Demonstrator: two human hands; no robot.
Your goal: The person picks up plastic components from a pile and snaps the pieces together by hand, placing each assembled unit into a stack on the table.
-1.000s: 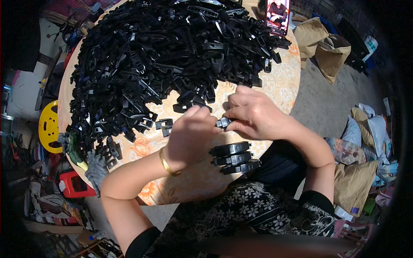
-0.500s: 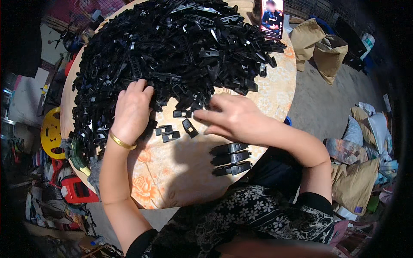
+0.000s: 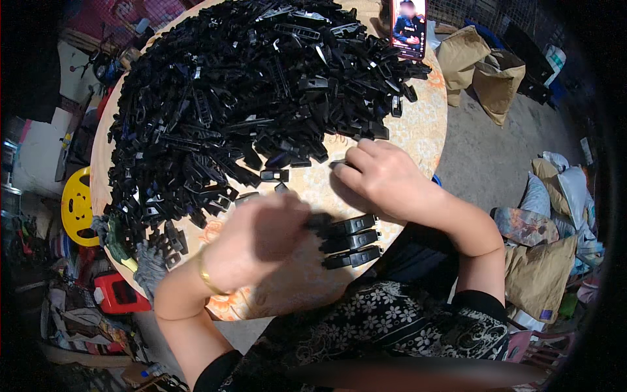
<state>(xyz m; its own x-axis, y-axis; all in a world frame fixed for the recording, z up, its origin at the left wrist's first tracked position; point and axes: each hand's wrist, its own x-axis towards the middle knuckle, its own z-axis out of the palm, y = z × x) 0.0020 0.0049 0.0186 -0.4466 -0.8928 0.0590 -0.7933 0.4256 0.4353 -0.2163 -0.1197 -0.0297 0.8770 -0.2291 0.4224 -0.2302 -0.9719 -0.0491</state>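
Note:
A big heap of black plastic clip-like parts (image 3: 215, 98) covers the far and left side of a round table (image 3: 418, 130). My right hand (image 3: 385, 175) is closed at the table's right, its fingertips pinching a small black plastic part (image 3: 336, 164). My left hand (image 3: 258, 238), with a gold bangle at the wrist, is smeared by motion over the near middle; its fingers cannot be made out. Just right of it, three longer black plastic pieces (image 3: 353, 239) lie side by side. A loose black part (image 3: 274, 176) rests between the heap and my hands.
A phone (image 3: 408, 29) showing a video stands at the table's far right. Grey gloves (image 3: 150, 264) lie at the left edge. On the floor are brown sacks (image 3: 499, 81) to the right, a yellow round plastic thing (image 3: 80, 208) and a red one (image 3: 121, 293) to the left.
My left hand has left the heap's edge and swung right and nearer to me. My right hand has moved slightly right, its fingers now closed on a small black part.

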